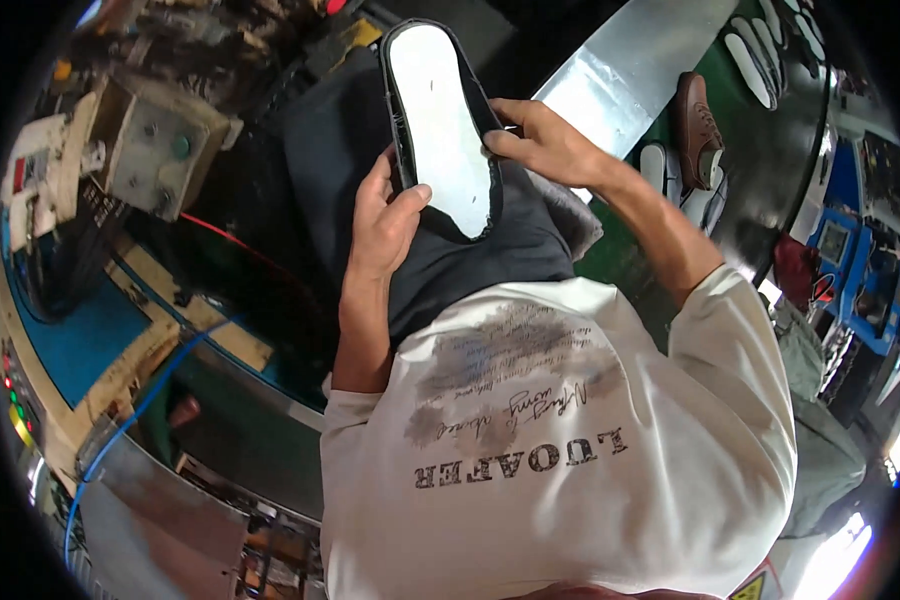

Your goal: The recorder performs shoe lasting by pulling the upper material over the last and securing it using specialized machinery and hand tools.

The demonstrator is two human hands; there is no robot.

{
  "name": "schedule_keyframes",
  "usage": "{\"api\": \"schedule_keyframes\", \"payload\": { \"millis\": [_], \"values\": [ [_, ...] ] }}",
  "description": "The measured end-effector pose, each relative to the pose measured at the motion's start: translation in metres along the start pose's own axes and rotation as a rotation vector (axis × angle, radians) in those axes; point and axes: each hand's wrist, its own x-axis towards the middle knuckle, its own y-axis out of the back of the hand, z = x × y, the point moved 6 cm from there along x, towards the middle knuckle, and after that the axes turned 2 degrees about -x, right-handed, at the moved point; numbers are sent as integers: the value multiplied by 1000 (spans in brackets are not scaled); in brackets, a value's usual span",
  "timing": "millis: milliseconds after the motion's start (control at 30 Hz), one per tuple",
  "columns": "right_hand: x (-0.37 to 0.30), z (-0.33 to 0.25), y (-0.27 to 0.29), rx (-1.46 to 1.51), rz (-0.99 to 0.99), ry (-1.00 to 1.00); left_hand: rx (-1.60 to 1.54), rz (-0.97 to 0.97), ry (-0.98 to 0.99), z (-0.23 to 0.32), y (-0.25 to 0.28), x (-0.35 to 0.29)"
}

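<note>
A black shoe upper (401, 150) is held up over my lap with its underside facing me. A white insole board (438, 120) covers most of that underside, with the dark edge of the upper showing around it. My left hand (385, 218) grips the near left side, thumb lying on the white board and fingers behind the edge. My right hand (545, 143) holds the right side near the middle, thumb on the edge and fingers tucked behind. The side of the shoe upper that faces away is hidden.
A metal sheet (620, 75) slopes beyond my right hand. On the green surface to the right are a brown shoe (698, 120) and several white-soled pieces (750, 68). At the left stand a control box (160, 145) and machinery, with a blue hose (135, 412) below.
</note>
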Motion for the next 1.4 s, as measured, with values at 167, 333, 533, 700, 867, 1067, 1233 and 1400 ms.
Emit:
{"api": "schedule_keyframes", "payload": {
  "millis": [167,333,533,700,867,1067,1233,1400],
  "values": [
    [-9,-6,-10,94,-217,-126,-53,9,52,-14,11,-29],
    [-8,-19,-25,66,-170,-250,65,23,56,-4,7,-33],
    [-17,-7,-29,400,-142,-367,40,4,112,-8,7,-29],
    [-20,-16,-27,321,-172,-335,95,-7,133,-6,11,-30],
    [-19,-32,-26,5,-196,-232,250,-29,57,39,10,3],
    [5,-45,-23,-105,-87,-194,281,121,-111,83,13,61],
    [53,-53,-24,110,186,30,310,120,-164,88,7,68],
    [52,-57,-38,0,299,134,390,224,-273,83,2,62]
  ]
}}
